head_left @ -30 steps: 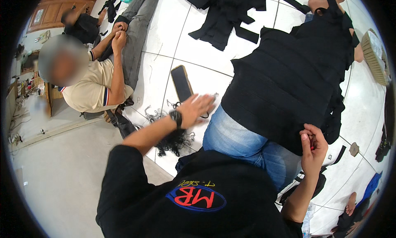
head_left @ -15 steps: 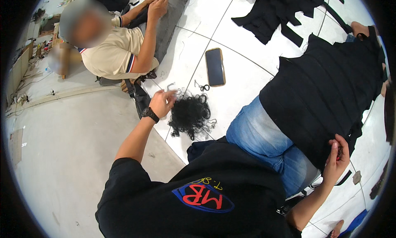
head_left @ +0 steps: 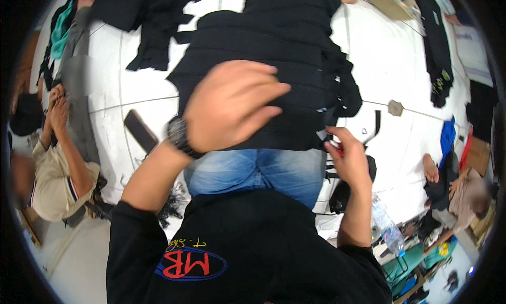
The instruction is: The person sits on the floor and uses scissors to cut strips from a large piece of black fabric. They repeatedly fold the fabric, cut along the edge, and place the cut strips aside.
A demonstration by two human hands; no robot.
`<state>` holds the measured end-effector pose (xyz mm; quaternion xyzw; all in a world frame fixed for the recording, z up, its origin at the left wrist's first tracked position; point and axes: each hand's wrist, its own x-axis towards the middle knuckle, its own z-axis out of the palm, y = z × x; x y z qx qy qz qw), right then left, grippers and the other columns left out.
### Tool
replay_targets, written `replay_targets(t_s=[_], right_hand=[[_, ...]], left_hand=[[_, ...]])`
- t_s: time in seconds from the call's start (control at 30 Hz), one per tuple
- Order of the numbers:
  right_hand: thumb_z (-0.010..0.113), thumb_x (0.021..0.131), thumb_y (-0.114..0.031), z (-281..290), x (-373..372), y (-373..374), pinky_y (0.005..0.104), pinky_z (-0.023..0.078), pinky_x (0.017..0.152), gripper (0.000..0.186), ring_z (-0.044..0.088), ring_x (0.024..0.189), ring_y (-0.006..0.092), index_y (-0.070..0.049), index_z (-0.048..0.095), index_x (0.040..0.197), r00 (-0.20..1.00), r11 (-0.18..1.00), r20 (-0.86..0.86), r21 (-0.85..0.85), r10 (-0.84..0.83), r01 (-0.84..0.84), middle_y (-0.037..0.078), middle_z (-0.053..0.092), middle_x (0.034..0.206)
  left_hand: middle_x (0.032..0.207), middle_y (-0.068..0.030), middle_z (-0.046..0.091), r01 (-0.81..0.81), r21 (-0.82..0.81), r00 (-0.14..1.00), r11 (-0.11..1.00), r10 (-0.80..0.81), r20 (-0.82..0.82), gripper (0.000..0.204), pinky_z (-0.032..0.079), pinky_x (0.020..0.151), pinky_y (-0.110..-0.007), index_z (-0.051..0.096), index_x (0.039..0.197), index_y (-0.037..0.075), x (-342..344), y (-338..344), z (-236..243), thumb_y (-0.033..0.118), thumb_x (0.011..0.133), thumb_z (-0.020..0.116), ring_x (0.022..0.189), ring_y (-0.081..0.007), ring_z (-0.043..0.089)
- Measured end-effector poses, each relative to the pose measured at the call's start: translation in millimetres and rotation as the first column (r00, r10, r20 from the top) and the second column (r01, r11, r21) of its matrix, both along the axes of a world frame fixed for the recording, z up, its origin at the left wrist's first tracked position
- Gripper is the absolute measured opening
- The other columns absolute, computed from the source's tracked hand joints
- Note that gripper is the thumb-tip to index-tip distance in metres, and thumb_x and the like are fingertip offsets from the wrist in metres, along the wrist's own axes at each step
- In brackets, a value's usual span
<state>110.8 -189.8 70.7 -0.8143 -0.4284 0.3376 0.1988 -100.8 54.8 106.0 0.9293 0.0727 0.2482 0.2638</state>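
Black cloth (head_left: 300, 109), seamed into several strips, lies over my lap and blue jeans (head_left: 226, 172) and stretches away across the floor. My left hand (head_left: 232, 106), with a dark watch (head_left: 179, 137) on its wrist, hovers over the cloth. Its fingers are stretched out, slightly blurred, and hold nothing I can see. At the right edge of the cloth, my right hand (head_left: 349, 156) is curled around a small red and dark thing, mostly hidden in the palm. Its thumb and forefinger are close to the cloth's near right corner.
Left of my knees lie a phone (head_left: 140, 131) and a pile of curly black scraps (head_left: 173, 206). More black cloth (head_left: 158, 19) spreads at the far left. A person (head_left: 63, 182) sits at left, another person (head_left: 469, 198) at right. A plastic bottle (head_left: 392, 240) is near my right elbow.
The view has swung right. My left hand has moved from above the scrap pile to above the cloth on my lap. My right hand stays at the cloth's edge.
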Motion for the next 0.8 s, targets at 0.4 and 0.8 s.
replay_targets(t_s=[0.4,0.8], right_hand=[[0.073,0.082,-0.007,4.4,-7.2,-19.8,0.0463,0.052,0.068,0.016,0.065,0.078,0.0393,-0.004,0.060,0.091,0.999,0.993,0.027,0.105,0.048,-0.050,0.015,0.061,0.097],[0.071,0.089,-0.015,15.0,2.5,-1.7,0.0351,0.046,0.060,0.016,0.060,0.064,0.0230,-0.003,0.065,0.097,0.961,0.984,-0.277,0.172,0.011,0.038,0.010,0.062,0.082]], left_hand=[[0.101,-0.0094,0.067,0.245,-0.338,0.934,0.909,-0.314,-0.168,0.020,0.034,0.115,-0.049,0.067,0.097,0.006,108.5,-51.6,-89.0,0.022,0.087,0.074,0.113,-0.0284,0.061],[0.103,-0.0237,0.068,0.013,-0.470,0.994,0.883,-0.062,-0.089,0.028,0.049,0.100,-0.048,0.062,0.102,-0.002,99.0,-49.7,-96.7,0.023,0.093,0.071,0.117,-0.0431,0.062]])
